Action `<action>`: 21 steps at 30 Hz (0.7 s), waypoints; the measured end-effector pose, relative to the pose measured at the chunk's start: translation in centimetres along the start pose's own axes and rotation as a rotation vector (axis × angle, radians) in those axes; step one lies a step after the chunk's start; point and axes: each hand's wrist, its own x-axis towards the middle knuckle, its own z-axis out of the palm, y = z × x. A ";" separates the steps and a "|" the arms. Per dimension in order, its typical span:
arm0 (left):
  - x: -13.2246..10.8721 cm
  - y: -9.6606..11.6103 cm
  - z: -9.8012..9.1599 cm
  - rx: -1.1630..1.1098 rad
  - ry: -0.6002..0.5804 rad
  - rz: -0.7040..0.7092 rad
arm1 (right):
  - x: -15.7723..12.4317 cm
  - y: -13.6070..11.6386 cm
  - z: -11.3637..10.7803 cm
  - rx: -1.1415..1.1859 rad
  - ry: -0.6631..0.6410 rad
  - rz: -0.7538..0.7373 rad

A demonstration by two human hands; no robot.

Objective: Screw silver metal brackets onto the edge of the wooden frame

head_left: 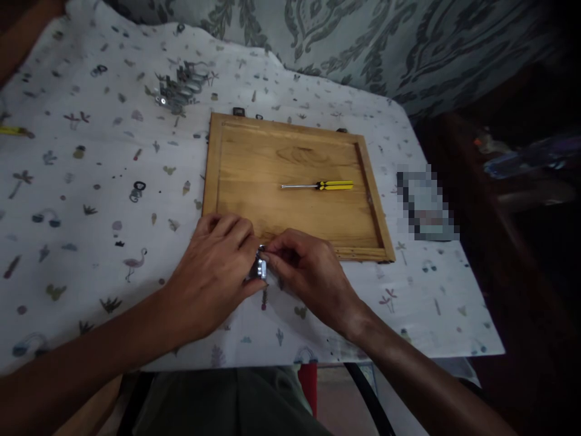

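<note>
A framed wooden panel (pixel 295 209) lies on the table with its recessed side up. At its near edge, my left hand (pixel 213 275) is closed around a small shiny metal fitting (pixel 262 268), thumb below and fingers over the panel's edge. My right hand (pixel 313 275) pinches thumb and forefinger together at the fitting's upper end. Whatever is between those fingertips is too small to make out. On the panel's bare face rests a screwdriver (pixel 334 185) with a yellow and black handle, its shaft pointing left.
Several metal fittings (pixel 181 85) are heaped at the back left. Small dark rings (pixel 139 186) lie on the patterned tablecloth (pixel 91 242). A yellow-handled tool (pixel 13 130) shows at the left edge. A pixelated object (pixel 426 206) lies right of the panel. Patterned fabric (pixel 345 36) hangs behind.
</note>
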 end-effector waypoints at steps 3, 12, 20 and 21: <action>0.0 -0.1 0.0 -0.002 0.006 0.000 | 0.2 -0.1 0.0 0.032 0.016 0.031; -0.1 0.0 0.1 0.010 0.001 0.005 | 0.7 0.4 -0.1 0.129 -0.027 0.041; 0.0 0.0 0.0 0.035 0.009 0.006 | 0.4 0.3 -0.5 0.167 -0.030 -0.007; 0.0 -0.1 0.0 0.033 0.009 0.004 | 0.4 0.3 -0.6 0.175 -0.028 -0.010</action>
